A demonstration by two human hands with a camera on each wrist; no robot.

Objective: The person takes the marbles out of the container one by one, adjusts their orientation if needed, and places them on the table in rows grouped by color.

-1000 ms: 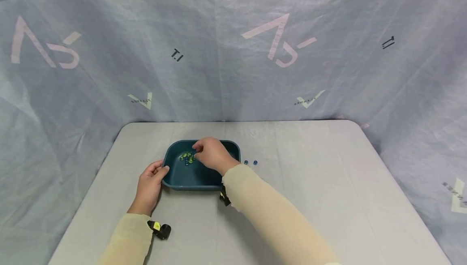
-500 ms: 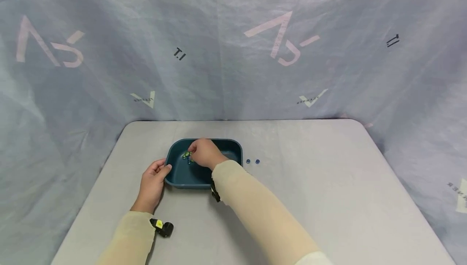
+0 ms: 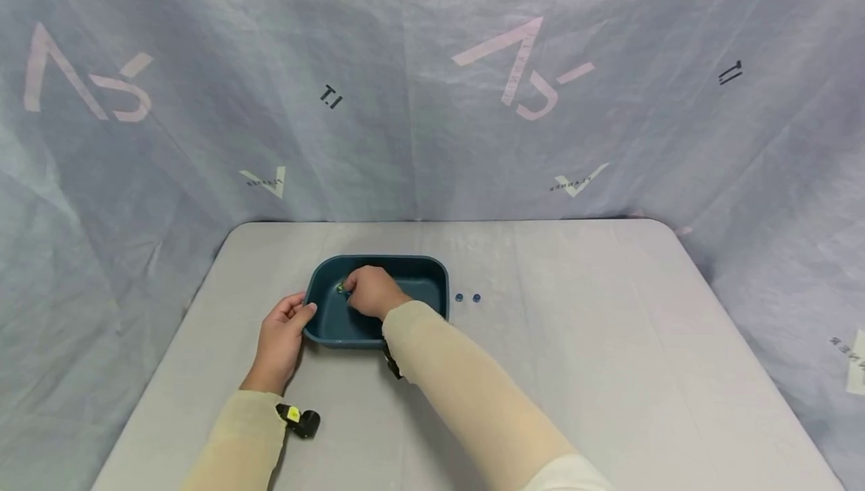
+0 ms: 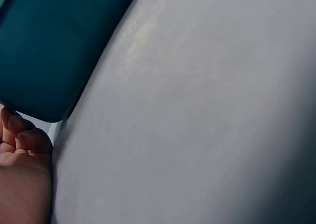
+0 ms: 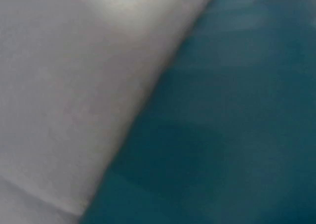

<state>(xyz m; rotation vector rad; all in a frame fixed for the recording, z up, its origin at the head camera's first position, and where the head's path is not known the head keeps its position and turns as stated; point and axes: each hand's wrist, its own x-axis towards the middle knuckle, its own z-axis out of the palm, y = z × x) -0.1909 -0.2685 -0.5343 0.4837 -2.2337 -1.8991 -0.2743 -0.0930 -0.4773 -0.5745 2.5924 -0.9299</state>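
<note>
A dark teal rectangular tray (image 3: 336, 324) sits on the table in the head view. My left hand (image 3: 280, 337) grips its left end, the thumb over the rim and the other fingers along the outside. In the left wrist view, the curled fingers of that hand (image 4: 24, 177) show below the tray's corner (image 4: 54, 51). My right hand (image 3: 374, 293) reaches down inside the tray, fingertips at small green and blue glass beads (image 3: 341, 288). It covers most of them, and whether it pinches any is hidden. Only the tray side (image 5: 222, 135) and pale cloth appear in the right wrist view.
Two blue beads (image 3: 468, 298) lie on the table just right of the tray. A pale cloth covers the table (image 3: 608, 341), and a printed grey curtain (image 3: 419, 153) hangs behind it. Black wrist cameras (image 3: 304, 423) stick out from both sleeves.
My right hand has moved slightly left and lower into the tray, covering more of the beads. My left hand keeps its grip on the tray's end. The two outside beads stay put.
</note>
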